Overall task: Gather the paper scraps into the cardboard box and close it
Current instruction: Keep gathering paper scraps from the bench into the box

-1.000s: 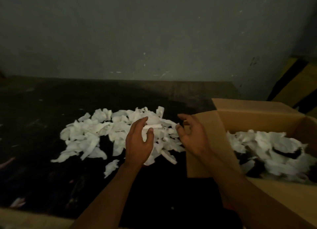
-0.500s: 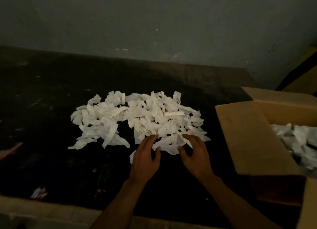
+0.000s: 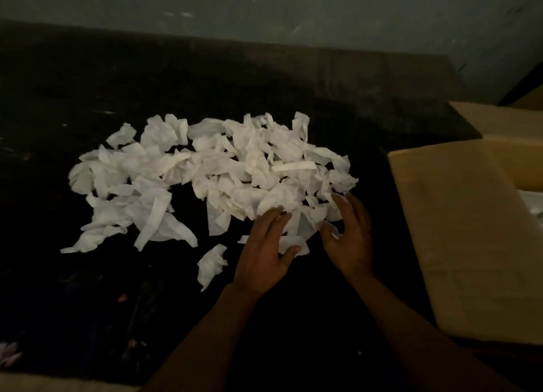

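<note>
"Head view is rather dark for me. What do you hold at this moment?"

"Nothing firmly, I think. My left grip (image 3: 264, 253) is flat, with the fingers straight. It lies on the near edge of the heap of white torn paper scraps (image 3: 211, 174), and the thumb rests on one strip. My right grip (image 3: 349, 244) is just beside it, fingers spread and only lightly bent, touching the scraps at the right near corner of the heap. Neither one is closed around paper. The heap lies on the dark scratched surface (image 3: 88, 83). The brown cardboard box (image 3: 470, 244) stands at my right, near the heap but apart from it, with its wide flap open on the side of the heap."

"Then what can go wrong from here?"

"Several things, in my judgement. The scraps are light and loose, so if I press the two grips together too quickly, pieces can slip out at the sides or fall on the way to the box. The open flap is between the heap and the inside of the box, so a low handful could hit it and spill. One small crumpled white scrap (image 3: 211, 263) lies alone, left of my left grip, and it is easy to forget. Also, much paper is on the surface, and I see only a thin part of the box's inside, so I cannot say if it will close."
</note>
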